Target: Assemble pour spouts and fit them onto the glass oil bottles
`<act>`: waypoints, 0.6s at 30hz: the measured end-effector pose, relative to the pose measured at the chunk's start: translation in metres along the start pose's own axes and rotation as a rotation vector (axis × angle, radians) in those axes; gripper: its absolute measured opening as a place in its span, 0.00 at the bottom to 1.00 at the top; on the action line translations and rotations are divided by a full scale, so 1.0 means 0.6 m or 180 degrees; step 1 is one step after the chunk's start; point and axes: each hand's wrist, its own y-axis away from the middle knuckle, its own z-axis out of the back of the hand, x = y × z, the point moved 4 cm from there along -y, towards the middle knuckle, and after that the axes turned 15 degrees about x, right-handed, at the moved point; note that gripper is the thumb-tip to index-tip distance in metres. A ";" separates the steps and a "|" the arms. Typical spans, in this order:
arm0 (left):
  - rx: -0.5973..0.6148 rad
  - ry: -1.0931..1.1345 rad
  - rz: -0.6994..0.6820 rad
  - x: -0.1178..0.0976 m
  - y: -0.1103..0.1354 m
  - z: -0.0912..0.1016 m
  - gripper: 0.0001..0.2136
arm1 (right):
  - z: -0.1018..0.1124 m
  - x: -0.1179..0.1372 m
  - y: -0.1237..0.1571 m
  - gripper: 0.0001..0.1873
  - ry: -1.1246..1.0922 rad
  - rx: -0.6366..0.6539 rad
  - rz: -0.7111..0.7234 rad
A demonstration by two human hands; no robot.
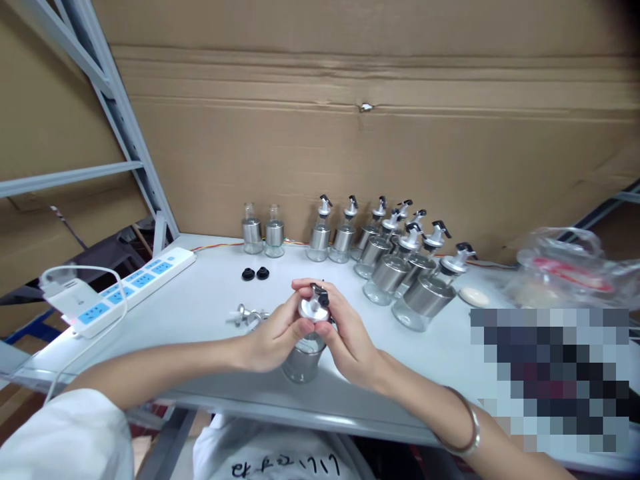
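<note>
A glass oil bottle [301, 365] with a steel sleeve stands upright near the table's front edge. On its neck sits a silver pour spout [314, 308] with a black flip lid. My left hand [274, 333] closes round the spout from the left, thumb at its front rim. From the right, my right hand [353, 340] grips the same spout, its thumb close to the other one. Both hands partly hide the bottle's neck. Just left of my left hand lie silver spout parts [245, 316]. Two black stoppers [255, 273] rest farther back.
Two bottles without spouts [263, 233] stand at the back left. Several bottles with spouts [390, 267] are grouped at the back right. A white power strip [145, 287] lies at left. A white oval piece [474, 297] and clear plastic bags [570, 273] are at right.
</note>
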 end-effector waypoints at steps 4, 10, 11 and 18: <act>-0.0109 0.0065 -0.0131 0.005 0.002 -0.004 0.28 | -0.002 0.004 0.001 0.19 -0.0115 -0.0022 -0.0018; -0.0314 0.0378 -0.0350 0.011 0.007 -0.008 0.23 | 0.006 0.012 0.000 0.18 -0.0128 0.0173 0.0079; -0.0378 0.0395 -0.0377 0.011 0.008 -0.009 0.23 | 0.007 0.013 0.000 0.17 -0.0119 0.0168 0.0112; -0.0188 0.0526 -0.0281 0.000 0.003 -0.016 0.27 | 0.013 0.013 -0.002 0.17 0.0038 -0.0026 0.0134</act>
